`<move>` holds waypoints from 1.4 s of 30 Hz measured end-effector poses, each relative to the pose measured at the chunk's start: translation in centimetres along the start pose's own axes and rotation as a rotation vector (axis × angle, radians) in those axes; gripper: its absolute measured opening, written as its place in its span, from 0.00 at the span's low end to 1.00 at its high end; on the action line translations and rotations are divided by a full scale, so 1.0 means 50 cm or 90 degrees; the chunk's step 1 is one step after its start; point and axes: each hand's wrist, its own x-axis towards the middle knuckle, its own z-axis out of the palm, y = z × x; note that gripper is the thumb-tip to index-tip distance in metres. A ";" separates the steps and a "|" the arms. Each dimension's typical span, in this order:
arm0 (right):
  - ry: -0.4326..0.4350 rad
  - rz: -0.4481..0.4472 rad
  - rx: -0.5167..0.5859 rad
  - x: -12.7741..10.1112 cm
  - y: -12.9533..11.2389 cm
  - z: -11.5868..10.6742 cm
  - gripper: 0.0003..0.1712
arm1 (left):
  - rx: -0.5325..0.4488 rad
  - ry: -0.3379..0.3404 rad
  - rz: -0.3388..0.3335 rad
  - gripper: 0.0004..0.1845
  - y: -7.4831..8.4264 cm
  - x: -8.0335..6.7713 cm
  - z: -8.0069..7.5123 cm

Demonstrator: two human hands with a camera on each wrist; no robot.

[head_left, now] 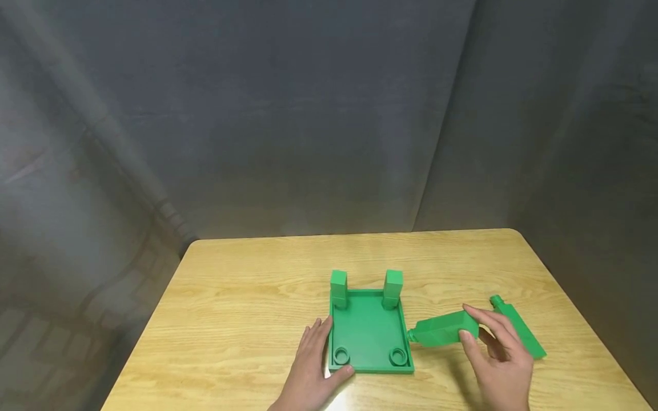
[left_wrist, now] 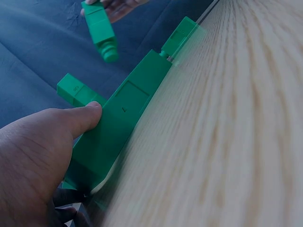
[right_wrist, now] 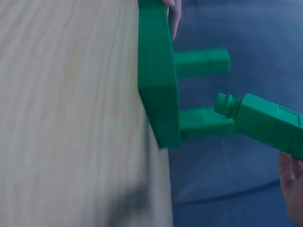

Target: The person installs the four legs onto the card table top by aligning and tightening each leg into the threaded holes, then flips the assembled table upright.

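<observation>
Left hand [head_left: 313,365] rests flat against the green tray [head_left: 370,334], thumb on its near edge; right hand [head_left: 498,357] pinches a green leg [head_left: 443,329] just off the tray's right side. Two legs [head_left: 339,288] stand in the far sockets, two near sockets [head_left: 341,356] are empty. Another leg [head_left: 518,326] lies near the worktop's [head_left: 247,308] right edge.

Right hand [right_wrist: 293,189] mostly out of frame
</observation>
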 end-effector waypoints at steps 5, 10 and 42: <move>-0.071 -0.106 0.117 0.000 0.005 0.033 0.28 | 0.009 0.003 0.003 0.56 0.000 -0.002 -0.001; -0.118 -0.169 0.132 0.000 0.004 0.072 0.26 | 0.013 -0.001 0.007 0.60 -0.001 -0.001 -0.002; -0.304 -0.213 0.054 -0.031 -0.016 0.232 0.31 | 0.016 0.017 0.044 0.60 -0.002 -0.001 0.000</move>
